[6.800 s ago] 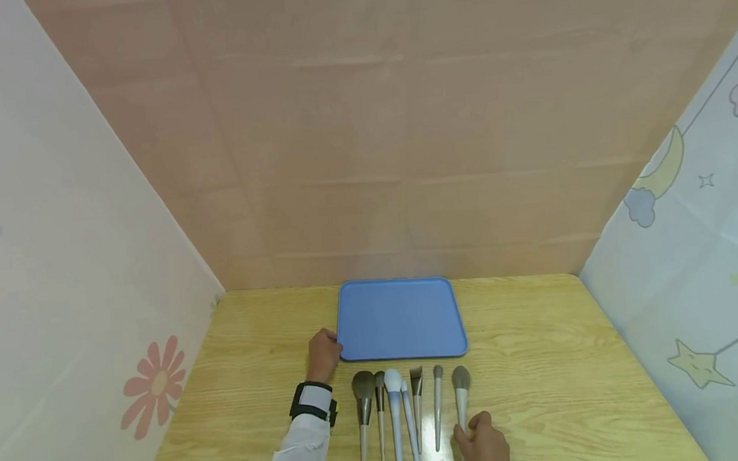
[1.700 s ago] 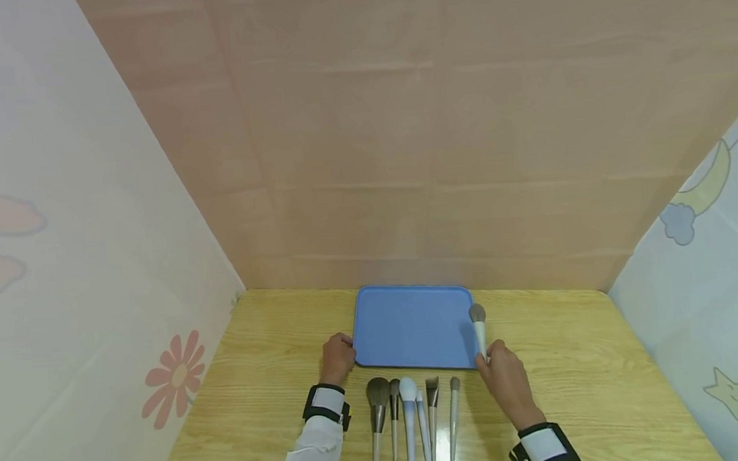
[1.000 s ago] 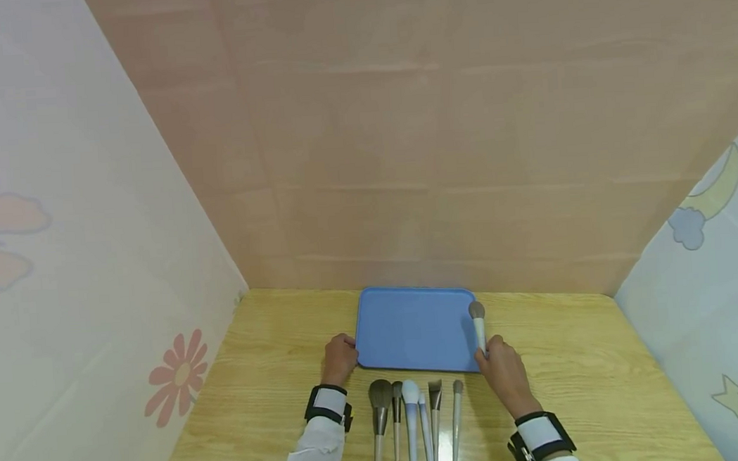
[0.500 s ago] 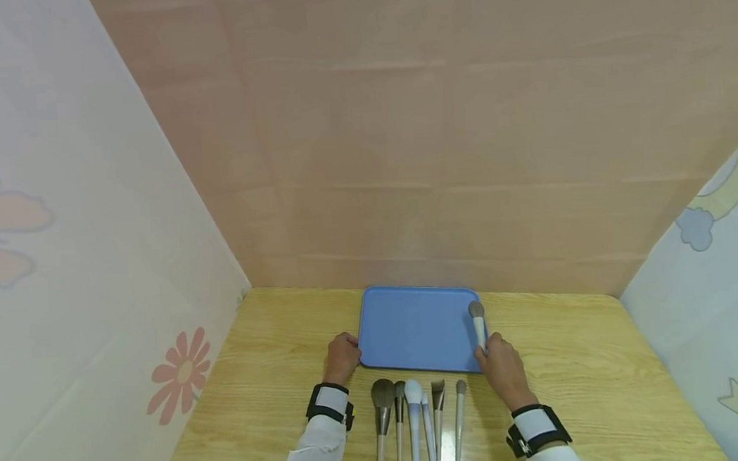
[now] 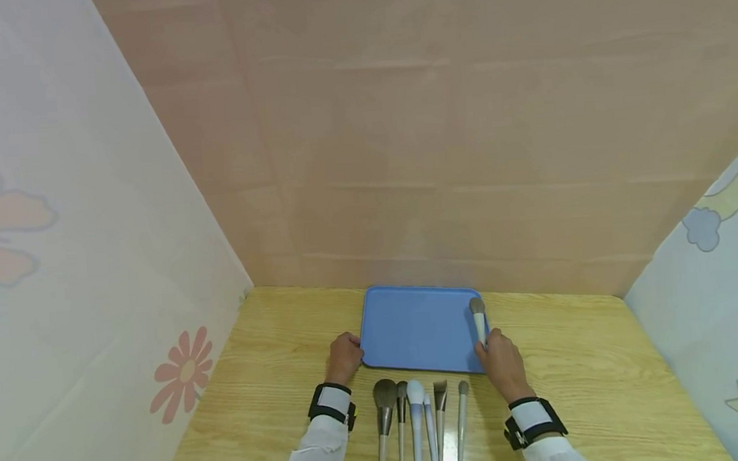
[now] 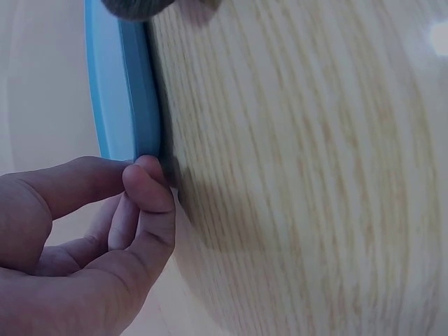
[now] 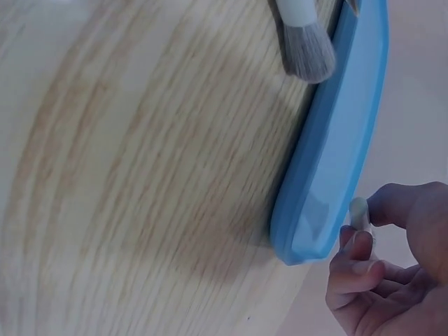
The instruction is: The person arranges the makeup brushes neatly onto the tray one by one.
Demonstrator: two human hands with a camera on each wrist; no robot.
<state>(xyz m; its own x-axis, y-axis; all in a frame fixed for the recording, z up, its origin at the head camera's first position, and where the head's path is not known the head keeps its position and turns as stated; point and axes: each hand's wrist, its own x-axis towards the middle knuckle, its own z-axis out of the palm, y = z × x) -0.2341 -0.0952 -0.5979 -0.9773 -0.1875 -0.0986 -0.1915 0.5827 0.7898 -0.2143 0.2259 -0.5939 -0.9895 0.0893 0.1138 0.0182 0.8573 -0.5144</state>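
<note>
A blue tray (image 5: 419, 332) lies at the back of the table. My left hand (image 5: 344, 357) holds its left edge near the front corner; in the left wrist view, thumb and fingertips pinch the rim (image 6: 145, 115). My right hand (image 5: 503, 365) pinches the pale handle of a makeup brush (image 5: 479, 320), its grey-brown bristles pointing away over the tray's right side. In the right wrist view the handle's end (image 7: 359, 212) sticks out between thumb and fingers, beside the tray's corner (image 7: 290, 241).
In front of the tray several makeup brushes lie in a row, from a big dark one (image 5: 385, 394) to a small one (image 5: 463, 422). A papered wall (image 5: 366, 188) rises behind the wooden table (image 5: 575, 387), with patterned panels (image 5: 124, 274) at both sides.
The brush, earlier at the row's right end, has been lifted by my right hand to the tray's right side. Lately that hand has edged slightly farther back. The left hand stays at the tray.
</note>
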